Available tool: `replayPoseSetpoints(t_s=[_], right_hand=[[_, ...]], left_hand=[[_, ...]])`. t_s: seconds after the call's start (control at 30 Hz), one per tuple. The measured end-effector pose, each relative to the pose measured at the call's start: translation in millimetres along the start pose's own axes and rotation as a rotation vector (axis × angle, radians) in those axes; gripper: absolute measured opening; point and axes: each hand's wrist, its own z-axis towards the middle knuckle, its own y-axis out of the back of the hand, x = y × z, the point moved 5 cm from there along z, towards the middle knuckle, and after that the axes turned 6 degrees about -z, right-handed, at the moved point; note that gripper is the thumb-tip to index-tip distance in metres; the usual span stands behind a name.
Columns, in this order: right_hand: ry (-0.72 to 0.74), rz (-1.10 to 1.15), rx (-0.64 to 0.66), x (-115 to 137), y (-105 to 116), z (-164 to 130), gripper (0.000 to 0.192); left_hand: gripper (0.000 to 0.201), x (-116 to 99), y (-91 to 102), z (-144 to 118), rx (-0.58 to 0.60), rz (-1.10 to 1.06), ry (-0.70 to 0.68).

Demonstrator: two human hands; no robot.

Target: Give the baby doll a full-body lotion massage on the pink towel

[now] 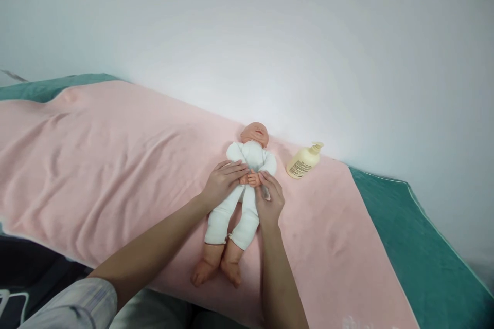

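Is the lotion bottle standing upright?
No, the lotion bottle lies on its side on the pink towel, right of the doll.

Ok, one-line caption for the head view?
Left hand and right hand meet on a baby doll lying face-up on a pink towel, pump bottle alongside.

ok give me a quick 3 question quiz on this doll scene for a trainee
1. True or false: the doll lies face up on the pink towel.
2. Where does the pump bottle lie? A) by the doll's feet B) on the towel beside the doll's head end, near the wall C) in the left hand
3. Fill in: both the left hand and the right hand rest on the doll's ____.

Key
1. True
2. B
3. Middle, where the doll's own small hands meet
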Motion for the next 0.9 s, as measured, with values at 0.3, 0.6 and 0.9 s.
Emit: replayPoseSetpoints(t_s=[0.3, 0.6, 0.9], right_hand=[[-0.195, 0.075, -0.002, -4.2, 5.7, 4.8, 0.020], [-0.972, 0.481, -0.453, -98.1, 46.0, -21.6, 0.046], [-1.162, 0.605, -0.404, -143.8, 39.0, -47.9, 0.033]], left_hand=[[0.028, 8.7, 1.9, -0.3, 0.021, -0.134, 0.098], [0.032, 61.7, 48.2, -17.2, -0.707, -0.834, 0.824], [0.009, 117.5, 33.3, -47.5, -0.963, -1.264, 1.090]])
